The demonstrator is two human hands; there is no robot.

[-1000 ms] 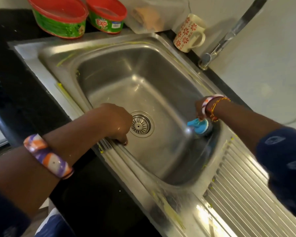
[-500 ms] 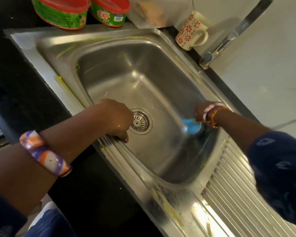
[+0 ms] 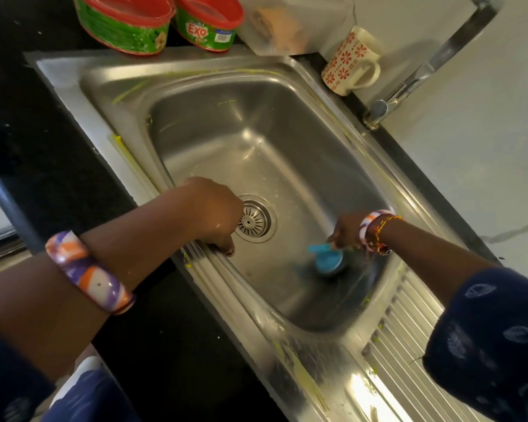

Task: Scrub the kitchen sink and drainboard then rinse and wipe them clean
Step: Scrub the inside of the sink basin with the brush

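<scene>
A stainless steel sink [image 3: 250,138] fills the middle of the view, with yellow smears along its rim and a round drain [image 3: 253,220] at the bottom. My right hand [image 3: 346,231] is down in the basin, closed around a blue scrubber [image 3: 326,258] that presses on the basin floor near the right wall. My left hand [image 3: 211,211] rests on the sink's near rim with its fingers curled over the edge, just left of the drain. The ridged drainboard [image 3: 409,354] runs off to the lower right.
Two green tubs with red lids [image 3: 125,22] [image 3: 208,22] stand behind the sink, beside a clear plastic bag [image 3: 287,22]. A patterned mug [image 3: 348,62] sits by the tap [image 3: 424,68] at the back right. Black counter [image 3: 43,132] lies to the left.
My right hand has slid the blue scrubber across the basin floor, first toward the drain, then back to the near right corner. My left hand has kept its place on the rim.
</scene>
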